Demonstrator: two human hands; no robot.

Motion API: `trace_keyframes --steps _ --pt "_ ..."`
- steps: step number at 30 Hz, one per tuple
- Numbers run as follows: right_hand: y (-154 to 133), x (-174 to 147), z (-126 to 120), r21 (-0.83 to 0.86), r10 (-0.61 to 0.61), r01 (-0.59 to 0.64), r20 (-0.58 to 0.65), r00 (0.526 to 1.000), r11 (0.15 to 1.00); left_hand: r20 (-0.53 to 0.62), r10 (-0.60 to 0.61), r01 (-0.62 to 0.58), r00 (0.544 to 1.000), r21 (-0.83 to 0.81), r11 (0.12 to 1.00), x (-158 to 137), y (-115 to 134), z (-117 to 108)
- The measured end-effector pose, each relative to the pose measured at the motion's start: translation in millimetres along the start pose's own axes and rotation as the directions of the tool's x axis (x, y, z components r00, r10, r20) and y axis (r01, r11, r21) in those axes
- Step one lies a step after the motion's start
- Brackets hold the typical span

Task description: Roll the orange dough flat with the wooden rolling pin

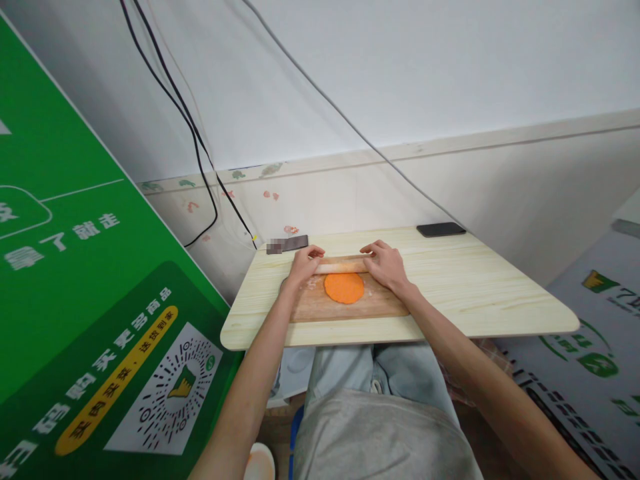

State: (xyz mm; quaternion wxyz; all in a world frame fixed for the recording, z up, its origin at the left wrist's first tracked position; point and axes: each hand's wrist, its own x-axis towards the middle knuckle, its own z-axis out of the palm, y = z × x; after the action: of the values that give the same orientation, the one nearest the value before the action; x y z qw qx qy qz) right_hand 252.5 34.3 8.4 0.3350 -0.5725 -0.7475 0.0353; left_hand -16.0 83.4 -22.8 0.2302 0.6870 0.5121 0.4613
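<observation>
A pale wooden rolling pin [343, 266] lies crosswise on a wooden cutting board [320, 310]. My left hand [305, 264] is closed over its left end, and my right hand [386, 263] is closed over the right end, fingers curled. Just on the near side of the pin, and touching or almost touching it, is a flat round sheet of orange dough [345, 288]. White flour is dusted on the board to both sides of the dough. My palms hide the ends of the pin.
The board sits on a light wood table [480, 287] against the wall. A black phone [441, 229] lies at the back right, a dark flat object [295, 244] at the back left. Cables [200, 140] hang behind. A green panel [100, 267] stands left; a white bowl [261, 461] is below.
</observation>
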Motion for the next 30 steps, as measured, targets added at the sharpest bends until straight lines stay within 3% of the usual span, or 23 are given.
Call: trace_keyframes --steps 10,15,20,30 --pt "5.4 1.5 6.3 0.034 0.077 -0.074 -0.074 0.994 0.997 -0.022 -0.011 0.011 1.0 0.003 1.0 1.0 -2.5 1.8" --pt "2.1 2.1 5.0 -0.125 0.131 -0.127 0.023 0.991 0.984 -0.014 0.003 -0.003 1.0 -0.014 1.0 -0.3 -2.1 1.5" --pt "-0.6 0.9 2.7 -0.166 0.1 -0.095 0.025 0.995 0.981 -0.001 0.022 -0.022 1.0 -0.035 0.999 -1.0 -0.4 1.3" --pt "7.6 2.5 8.0 -0.016 -0.011 0.01 -0.06 0.998 1.0 -0.031 0.052 -0.054 0.998 -0.07 0.996 -1.5 2.1 1.4"
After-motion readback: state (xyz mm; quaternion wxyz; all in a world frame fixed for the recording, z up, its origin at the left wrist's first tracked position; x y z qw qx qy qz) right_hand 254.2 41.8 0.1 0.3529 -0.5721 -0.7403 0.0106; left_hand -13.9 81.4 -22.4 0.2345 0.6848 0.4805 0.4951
